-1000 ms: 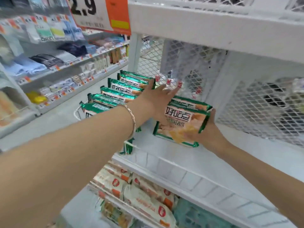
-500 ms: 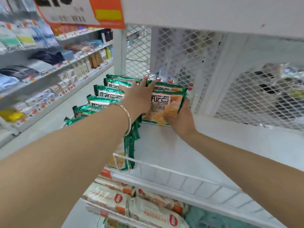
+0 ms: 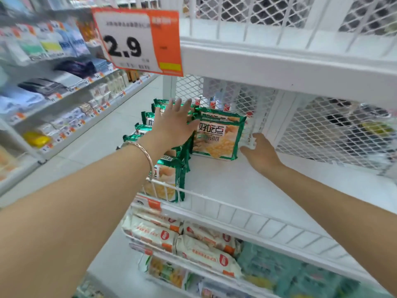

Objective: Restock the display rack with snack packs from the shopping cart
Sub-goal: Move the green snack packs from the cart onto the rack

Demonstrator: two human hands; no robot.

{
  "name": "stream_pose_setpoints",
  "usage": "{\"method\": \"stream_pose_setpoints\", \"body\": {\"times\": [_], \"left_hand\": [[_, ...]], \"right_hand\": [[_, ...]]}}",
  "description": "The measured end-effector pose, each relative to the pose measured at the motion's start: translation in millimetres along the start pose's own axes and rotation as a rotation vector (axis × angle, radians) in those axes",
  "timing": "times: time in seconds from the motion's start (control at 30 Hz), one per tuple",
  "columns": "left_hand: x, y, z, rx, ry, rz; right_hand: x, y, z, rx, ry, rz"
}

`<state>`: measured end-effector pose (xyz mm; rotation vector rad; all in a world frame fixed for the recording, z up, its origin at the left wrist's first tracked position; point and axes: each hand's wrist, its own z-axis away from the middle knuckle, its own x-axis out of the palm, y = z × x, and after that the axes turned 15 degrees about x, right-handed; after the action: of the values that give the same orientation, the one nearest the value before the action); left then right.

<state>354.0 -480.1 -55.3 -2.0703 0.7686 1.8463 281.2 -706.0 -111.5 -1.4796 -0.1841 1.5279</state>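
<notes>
sign [image 3: 137, 41]: "2.9", small print blurred. row [image 3: 148, 130] of green packs runs front to back on the left of shelf [image 3: 236, 190]. left hand [image 3: 171, 125] lies flat with straight fingers, pressing the row's rear and holding nothing. pack [image 3: 217, 134], marked "好吃点", stands upright at the back by mesh [image 3: 322, 130], against the row. right hand [image 3: 261, 151] is loose and empty, just beside it. Looks like placement is wrapping up. Next: fetch more from cart (not in view) and fill rightwards.

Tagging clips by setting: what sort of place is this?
Most likely a supermarket aisle: a large price sign reading 2.9 hangs on the white display rack, green snack packs stand on its shelf, and neighbouring shelves carry small price tags.
</notes>
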Motion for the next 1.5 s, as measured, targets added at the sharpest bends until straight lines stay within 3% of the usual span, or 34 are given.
{"method": "stream_pose_setpoints", "body": {"times": [0.07, 0.17, 0.37, 0.57, 0.77, 0.9, 1.07, 1.23, 1.37, 1.5], "left_hand": [[-13, -5, 35, -0.074, 0.042, -0.038], [-28, -12, 101, -0.187, -0.022, -0.066], [-48, -10, 240, -0.446, -0.135, -0.032], [-61, -27, 374, -0.763, -0.097, 0.174], [-64, -67, 487, -0.995, -0.025, 0.317], [-65, -92, 542, -1.093, 0.143, 0.410], [-67, -131, 592, -1.182, 0.346, 0.463], [-74, -147, 609, -1.288, 0.490, 0.518], [-80, -163, 615, -1.367, 0.562, 0.579], [-92, -178, 608, -1.310, 0.657, 0.577]], "right_hand": [[-8, -13, 25, -0.074, 0.000, 0.074], [-2, -39, 73, -0.165, -0.041, 0.166], [45, -68, 175, -0.615, -0.033, 0.426], [125, -79, 268, -0.785, -0.238, 0.488], [214, -83, 357, -0.784, -0.525, 0.545], [266, -92, 392, -0.781, -0.650, 0.682], [324, -117, 427, -0.599, -0.892, 0.680], [381, -137, 472, -0.450, -0.860, 0.507], [405, -140, 470, -0.552, -0.803, 0.516], [376, -162, 442, -0.546, -0.797, 0.238]]}}
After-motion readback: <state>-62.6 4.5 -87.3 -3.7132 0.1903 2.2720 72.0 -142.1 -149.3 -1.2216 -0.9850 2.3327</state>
